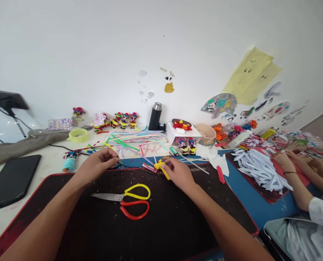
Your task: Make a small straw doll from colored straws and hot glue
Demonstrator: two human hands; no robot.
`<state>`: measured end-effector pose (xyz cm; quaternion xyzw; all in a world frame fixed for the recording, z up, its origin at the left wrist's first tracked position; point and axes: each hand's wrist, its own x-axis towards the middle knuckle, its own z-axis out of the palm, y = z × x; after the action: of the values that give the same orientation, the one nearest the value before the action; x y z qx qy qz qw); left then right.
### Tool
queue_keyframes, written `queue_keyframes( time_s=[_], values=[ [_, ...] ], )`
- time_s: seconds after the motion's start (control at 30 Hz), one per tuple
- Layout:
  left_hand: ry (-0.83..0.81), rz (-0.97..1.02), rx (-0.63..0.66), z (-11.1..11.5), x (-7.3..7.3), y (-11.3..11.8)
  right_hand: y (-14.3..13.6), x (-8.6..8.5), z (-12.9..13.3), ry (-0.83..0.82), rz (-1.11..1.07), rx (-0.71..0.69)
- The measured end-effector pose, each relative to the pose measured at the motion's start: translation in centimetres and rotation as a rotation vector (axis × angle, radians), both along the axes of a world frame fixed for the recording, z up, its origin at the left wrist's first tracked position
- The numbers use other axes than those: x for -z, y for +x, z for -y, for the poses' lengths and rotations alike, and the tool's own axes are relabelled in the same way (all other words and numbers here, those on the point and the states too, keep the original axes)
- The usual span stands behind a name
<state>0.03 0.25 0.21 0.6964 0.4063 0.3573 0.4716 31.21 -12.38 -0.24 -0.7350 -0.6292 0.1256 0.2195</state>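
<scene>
My right hand [179, 175] is closed on a small yellow glue gun [159, 165] at the back edge of the black mat [174, 221]. Beside the gun lies a pink item [148, 167], perhaps a lighter. Left of it, my left hand [103, 161] hovers over the mat's rear edge, fingertips pinched together; what sits between them is too small to make out. In front of both hands, scissors [123, 197] with one yellow and one red handle lie on the mat, blades pointing left. Coloured pipe cleaners [139, 139] are heaped just beyond.
At left are a phone or tablet [13, 181], a small doll [70, 161] and a yellow-green tape roll [78, 135]. A black thermos [155, 116], a white box [181, 133] and several dolls [125, 120] stand along the wall. On the right, another person's hands [286, 163] work by paper strips [259, 170].
</scene>
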Motion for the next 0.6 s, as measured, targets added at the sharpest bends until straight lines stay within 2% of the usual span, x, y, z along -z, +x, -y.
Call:
queue_keyframes(
  time_s=[0.13, 0.4, 0.6],
  values=[
    [-0.002, 0.007, -0.001, -0.1, 0.2, 0.0, 0.8, 0.7, 1.2, -0.065, 0.091, 0.045],
    [-0.027, 0.011, 0.004, -0.2, 0.5, -0.1, -0.7, 1.1, 1.3, -0.131, 0.138, 0.05],
    [-0.078, 0.029, -0.011, 0.1, 0.0, 0.2, -0.1, 2.1, 1.4, 0.008, 0.02, 0.088]
  ],
)
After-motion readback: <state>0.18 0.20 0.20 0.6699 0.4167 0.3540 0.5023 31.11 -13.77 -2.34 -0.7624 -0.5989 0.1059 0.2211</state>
